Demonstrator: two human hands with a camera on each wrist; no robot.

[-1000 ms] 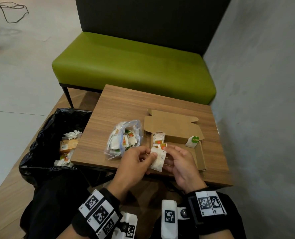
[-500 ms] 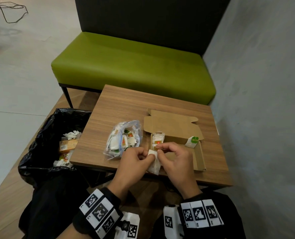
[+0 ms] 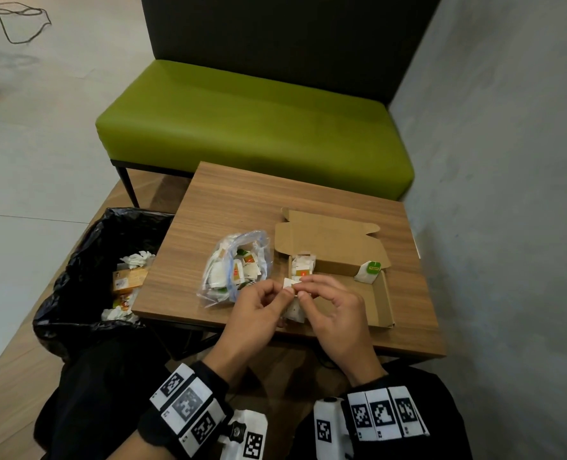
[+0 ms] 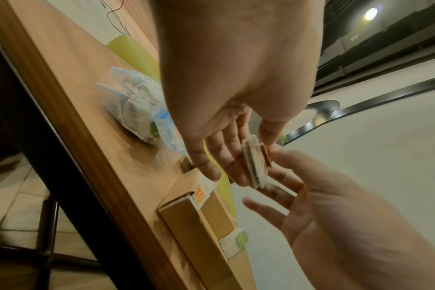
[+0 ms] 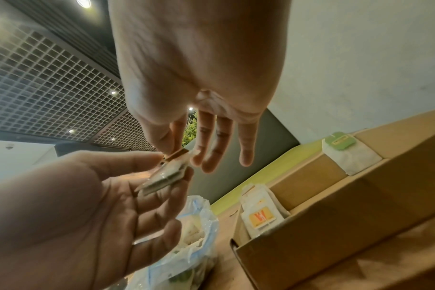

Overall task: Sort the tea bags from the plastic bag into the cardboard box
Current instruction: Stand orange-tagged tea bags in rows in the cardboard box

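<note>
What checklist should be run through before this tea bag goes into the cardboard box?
1. Tea bag held: ok, left hand and right hand both pinch it.
2. Tag colour readable: ok, an orange edge shows in the left wrist view.
3. Matching stack present: ok, orange-tagged bags stand in the cardboard box at its left end.
4. Green-tagged bag kept apart: ok, at the box's right end.
5. Plastic bag emptied: not ok, bags remain inside.
6. String free of tangles: cannot tell.
</note>
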